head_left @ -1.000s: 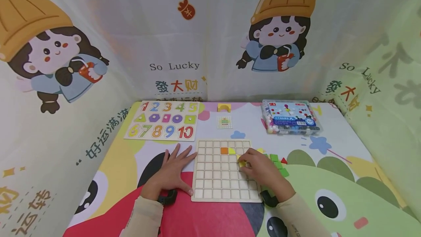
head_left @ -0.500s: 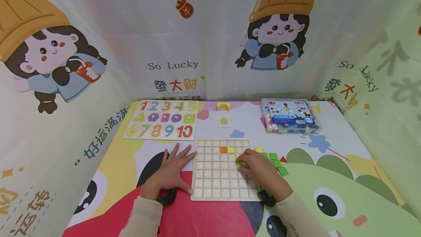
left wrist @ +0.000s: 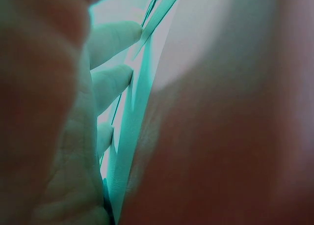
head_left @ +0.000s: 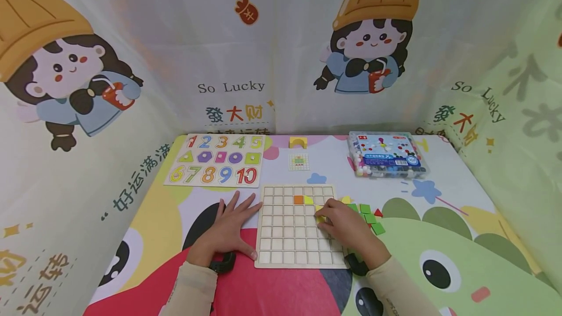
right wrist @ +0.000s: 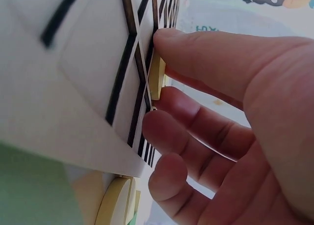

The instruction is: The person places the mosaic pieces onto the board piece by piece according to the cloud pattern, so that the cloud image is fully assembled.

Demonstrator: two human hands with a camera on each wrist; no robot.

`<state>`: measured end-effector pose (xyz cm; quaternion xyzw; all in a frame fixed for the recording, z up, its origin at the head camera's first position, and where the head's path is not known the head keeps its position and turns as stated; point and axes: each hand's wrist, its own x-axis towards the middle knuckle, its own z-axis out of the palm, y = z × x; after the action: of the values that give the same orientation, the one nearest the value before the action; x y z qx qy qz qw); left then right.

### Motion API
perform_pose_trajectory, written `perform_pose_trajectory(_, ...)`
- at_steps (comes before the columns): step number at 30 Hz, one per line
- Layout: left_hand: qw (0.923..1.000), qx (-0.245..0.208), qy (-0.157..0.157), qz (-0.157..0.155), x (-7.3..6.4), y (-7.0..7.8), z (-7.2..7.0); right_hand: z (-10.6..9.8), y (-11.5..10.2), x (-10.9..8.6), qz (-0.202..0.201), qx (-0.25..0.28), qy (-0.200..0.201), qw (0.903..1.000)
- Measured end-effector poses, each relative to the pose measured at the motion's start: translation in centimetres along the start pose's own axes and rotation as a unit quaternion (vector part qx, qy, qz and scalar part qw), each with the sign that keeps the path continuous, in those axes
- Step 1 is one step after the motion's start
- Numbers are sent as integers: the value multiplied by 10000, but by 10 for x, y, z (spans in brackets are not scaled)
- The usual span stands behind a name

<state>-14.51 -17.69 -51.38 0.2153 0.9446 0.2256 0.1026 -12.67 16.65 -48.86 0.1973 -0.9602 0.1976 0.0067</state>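
Note:
A pale wooden grid board (head_left: 283, 245) lies flat in front of the person, with an orange square (head_left: 299, 200) and a yellow piece (head_left: 309, 200) side by side in its second row. The left hand (head_left: 228, 228) is spread on the table, its thumb and fingertips along the board's left edge. Over the board's right side, the right hand (head_left: 347, 223) pinches a small yellow tile (right wrist: 157, 77) between thumb and fingers, right at the grid cells. Its other fingers are bent beside the grid in the right wrist view, and the hand partly covers the tile in the head view.
Several green tiles (head_left: 365, 208) and a red triangle (head_left: 378, 212) lie right of the board. Behind it are a small pattern card (head_left: 299, 162) and a yellow arch block (head_left: 298, 142). A number puzzle (head_left: 213, 161) lies back left; a clear plastic box (head_left: 388, 155) stands back right.
The head view shifts very slightly at first. Both hands keep their places, and the right hand still holds the yellow tile at the grid.

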Motion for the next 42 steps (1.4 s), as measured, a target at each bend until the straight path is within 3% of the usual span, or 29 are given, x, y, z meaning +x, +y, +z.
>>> perform_pose_trajectory(11, 10000, -40, 12, -18, -1, 0, -2, 1, 2, 1, -274, -188, 138, 9994)
perform_pose_trajectory(22, 10000, -23, 29, -46, -1, -1, -4, -11, -3, 0, -139, -107, 116, 9998)
perform_pose_trajectory(30, 10000, -17, 22, -18, -1, -2, -3, -32, -4, -4, 82, 175, 123, 9997)
perform_pose_trajectory(42, 9999, -101, -42, 64, -1, -2, -1, -51, 32, -5, -15, 539, 330, 9980)
